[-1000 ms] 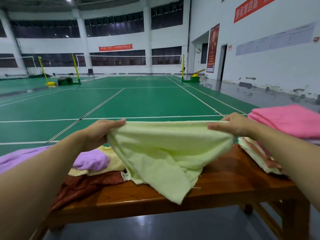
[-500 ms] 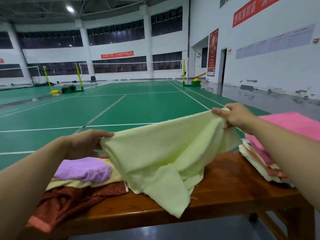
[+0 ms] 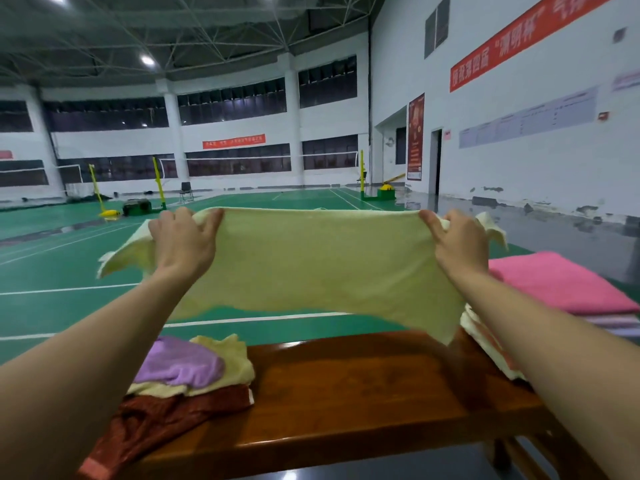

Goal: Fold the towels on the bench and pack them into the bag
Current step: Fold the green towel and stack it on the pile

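1. You have the pale green towel (image 3: pixel 318 265) stretched in the air between your hands, above the tabletop (image 3: pixel 363 393) and clear of it. Your left hand (image 3: pixel 183 244) and right hand (image 3: pixel 457 244) are well apart, each clamped on the top edge.
2. Beyond each grip a corner flops loose. If you fold from this hold, those corners will likely end up uneven, so the fold could come out crooked.
3. The lower edge hangs lowest below your right hand. Lowering it carelessly could let that corner bunch under itself.
4. Below your left hand lies a loose heap: a purple towel (image 3: pixel 180 365) on a cream one (image 3: pixel 228 358) over a dark red one (image 3: pixel 166 420) that droops off the front edge. A sweep of hanging cloth might drag it off.
5. Beside your right forearm sits a folded stack topped by a pink towel (image 3: pixel 554 285); brushing it could topple it.
6. No bag is in view.
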Action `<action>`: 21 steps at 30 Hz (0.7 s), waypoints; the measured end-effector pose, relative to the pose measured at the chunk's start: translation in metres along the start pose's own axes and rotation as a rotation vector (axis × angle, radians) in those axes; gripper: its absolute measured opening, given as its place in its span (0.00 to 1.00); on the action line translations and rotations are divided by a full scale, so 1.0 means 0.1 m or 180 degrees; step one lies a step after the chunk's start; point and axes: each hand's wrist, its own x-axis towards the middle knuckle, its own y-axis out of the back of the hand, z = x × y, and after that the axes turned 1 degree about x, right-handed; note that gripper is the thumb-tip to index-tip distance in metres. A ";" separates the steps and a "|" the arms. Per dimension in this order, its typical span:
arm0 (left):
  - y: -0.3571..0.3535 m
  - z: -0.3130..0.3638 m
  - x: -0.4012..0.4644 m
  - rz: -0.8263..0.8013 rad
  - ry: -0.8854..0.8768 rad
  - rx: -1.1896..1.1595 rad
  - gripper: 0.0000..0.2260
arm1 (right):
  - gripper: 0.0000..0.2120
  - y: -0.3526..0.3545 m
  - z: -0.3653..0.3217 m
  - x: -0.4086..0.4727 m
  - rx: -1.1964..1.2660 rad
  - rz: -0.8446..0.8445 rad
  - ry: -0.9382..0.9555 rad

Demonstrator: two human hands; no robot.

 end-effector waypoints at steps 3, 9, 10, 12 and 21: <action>0.12 0.07 -0.12 0.0352 0.0059 0.0068 0.29 | 0.26 0.07 -0.03 -0.10 -0.0022 0.0430 0.0112; 0.52 0.14 -0.34 0.0745 -0.0075 0.0143 0.32 | 0.22 0.36 -0.18 -0.28 0.0021 0.1002 0.0288; 0.59 0.12 -0.39 0.0828 -0.0124 0.0092 0.32 | 0.22 0.41 -0.18 -0.32 0.0068 0.1076 0.0321; 0.72 0.06 -0.55 0.1009 -0.0229 -0.0014 0.30 | 0.22 0.52 -0.16 -0.45 0.0201 0.1233 0.0411; 0.44 -0.31 -0.93 0.0402 0.0000 0.0444 0.34 | 0.22 0.42 -0.04 -0.78 -0.0116 0.0875 0.0464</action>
